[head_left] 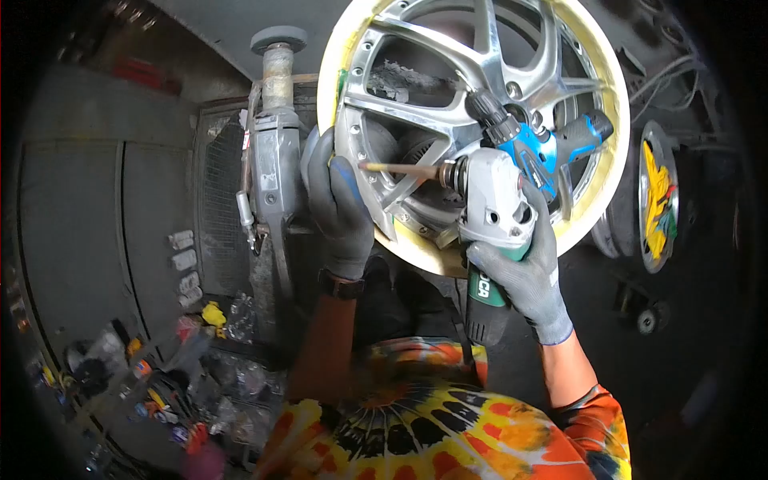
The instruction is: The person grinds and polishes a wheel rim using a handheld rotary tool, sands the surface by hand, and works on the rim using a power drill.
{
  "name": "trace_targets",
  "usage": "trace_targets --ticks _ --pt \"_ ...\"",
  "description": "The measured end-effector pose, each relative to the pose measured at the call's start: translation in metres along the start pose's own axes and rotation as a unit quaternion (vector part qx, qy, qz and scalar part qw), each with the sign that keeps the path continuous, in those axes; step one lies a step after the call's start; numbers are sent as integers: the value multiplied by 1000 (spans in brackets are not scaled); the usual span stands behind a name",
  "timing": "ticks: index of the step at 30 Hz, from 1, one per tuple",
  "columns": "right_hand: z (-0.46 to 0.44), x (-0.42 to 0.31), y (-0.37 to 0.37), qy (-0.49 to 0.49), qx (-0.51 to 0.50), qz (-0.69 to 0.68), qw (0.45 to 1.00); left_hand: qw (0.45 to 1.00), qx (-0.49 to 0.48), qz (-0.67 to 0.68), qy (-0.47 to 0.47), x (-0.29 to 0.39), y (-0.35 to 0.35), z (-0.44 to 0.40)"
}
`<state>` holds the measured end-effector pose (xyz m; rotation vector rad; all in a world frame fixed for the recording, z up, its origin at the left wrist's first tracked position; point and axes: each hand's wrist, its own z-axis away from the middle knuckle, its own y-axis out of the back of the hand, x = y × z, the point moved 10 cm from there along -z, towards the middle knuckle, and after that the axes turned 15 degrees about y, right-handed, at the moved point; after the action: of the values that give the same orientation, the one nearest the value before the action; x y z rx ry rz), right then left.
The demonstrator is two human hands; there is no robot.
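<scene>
A large spoked metal wheel [436, 120] with a yellowish rim fills the upper middle. My right hand [524, 276], in a grey glove, is wrapped round a green and silver power grinder [492, 208]. From the grinder a thin rod [404, 170] points left, its yellowish tip near the inner rim. My left hand [340, 204], also gloved, lies against the wheel's left edge with its fingers stretched upward. A blue and black cordless drill [532, 152] rests on the wheel's spokes, just behind the grinder.
Left of the wheel stands a grey machine [276, 160] with a round disc on top. At the right, another wheel [646, 192] carries a yellow cloth [656, 200]. Mixed clutter and plastic bags [240, 376] lie at the lower left. Cables hang at the upper right.
</scene>
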<state>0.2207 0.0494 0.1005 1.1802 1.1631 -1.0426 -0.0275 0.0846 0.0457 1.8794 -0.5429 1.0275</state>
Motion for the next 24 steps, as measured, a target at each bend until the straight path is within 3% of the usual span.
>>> trace_targets --ticks 2,7,10,19,24 --pt "-1 0 12 11 -25 34 999 977 -60 153 133 -22 -12 3" --pt "-33 -27 -6 78 -56 75 993 963 -9 232 138 -26 2 -9" --pt "-44 -10 0 -3 -42 21 999 970 3 233 75 -15 9 -7" --pt "-57 2 15 -16 -150 72 986 957 92 255 104 -19 26 7" --pt "-69 -9 4 18 -149 25 988 945 86 289 129 -24 20 38"
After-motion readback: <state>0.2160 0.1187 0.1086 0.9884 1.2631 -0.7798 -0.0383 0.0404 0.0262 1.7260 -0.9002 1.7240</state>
